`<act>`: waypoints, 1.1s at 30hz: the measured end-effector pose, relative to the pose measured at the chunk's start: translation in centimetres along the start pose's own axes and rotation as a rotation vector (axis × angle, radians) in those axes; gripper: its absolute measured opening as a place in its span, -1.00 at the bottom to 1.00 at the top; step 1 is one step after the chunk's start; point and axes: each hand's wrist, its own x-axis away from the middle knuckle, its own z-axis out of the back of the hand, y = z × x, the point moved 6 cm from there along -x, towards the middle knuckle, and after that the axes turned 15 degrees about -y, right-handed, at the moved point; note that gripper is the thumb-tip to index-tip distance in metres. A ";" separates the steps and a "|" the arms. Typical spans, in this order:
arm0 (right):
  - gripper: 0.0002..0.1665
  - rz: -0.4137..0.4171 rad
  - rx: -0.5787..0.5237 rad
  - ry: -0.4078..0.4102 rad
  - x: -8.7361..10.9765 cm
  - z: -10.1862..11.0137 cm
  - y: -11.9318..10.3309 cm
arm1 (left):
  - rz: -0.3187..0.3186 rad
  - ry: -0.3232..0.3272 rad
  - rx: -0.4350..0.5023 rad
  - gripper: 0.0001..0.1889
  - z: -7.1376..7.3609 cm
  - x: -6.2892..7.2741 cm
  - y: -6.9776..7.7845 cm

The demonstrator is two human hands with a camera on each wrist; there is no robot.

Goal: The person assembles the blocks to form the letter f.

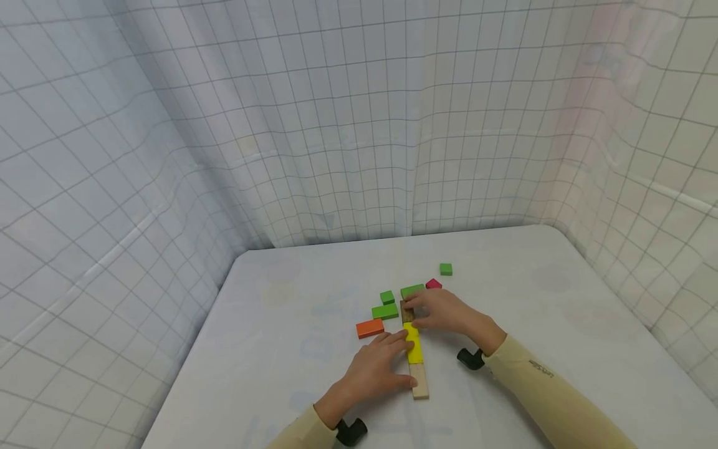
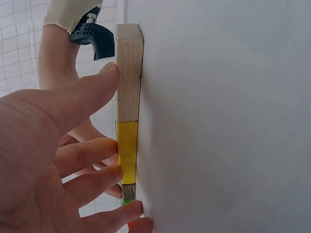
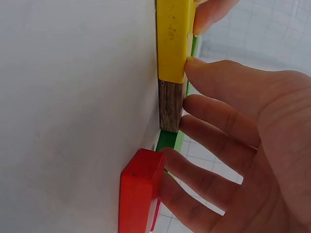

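The fingers of the left hand are spread and rather straight, with the thumb against the side of the pale wooden block and other fingertips by the yellow section. Opposite them, the fingers of the right hand are also spread: the thumb meets the yellow side, and the next two fingers lie along the dark brown block. No finger pinches; probably this flat contact from both sides serves to keep the pieces in one line.

The row of blocks lies between the two hands on the table, end against end. At its far end stands a green block, set crosswise, with a red block just beside it; whether the right fingertips touch this red one cannot be told. An orange block lies left of the row, apart, perhaps so that it does not disturb the alignment.
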 end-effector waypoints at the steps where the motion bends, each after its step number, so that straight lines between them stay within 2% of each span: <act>1: -0.51 0.003 0.004 0.001 0.0 0.0 0.0 | 0.000 0.001 -0.003 -0.31 0.0 0.0 0.0; 5: -0.55 0.042 0.025 0.019 0.0 -0.3 -0.2 | -0.007 0.005 0.013 -0.32 -0.1 0.0 -0.1; 10: -0.61 0.098 0.034 0.000 0.1 -0.7 -0.5 | -0.020 0.003 0.037 -0.32 -0.3 0.0 -0.2; 18: -0.64 0.129 0.042 0.019 0.3 -0.2 -0.8 | -0.026 0.020 0.017 -0.32 -0.2 -0.1 -0.3; 28: -0.63 0.107 0.036 0.016 0.1 -0.4 -0.6 | -0.009 0.008 0.022 -0.32 -0.1 0.0 -0.3; 33: -0.61 0.075 0.018 0.059 0.3 -0.1 -0.2 | -0.014 0.012 0.024 -0.32 -0.1 0.0 -0.2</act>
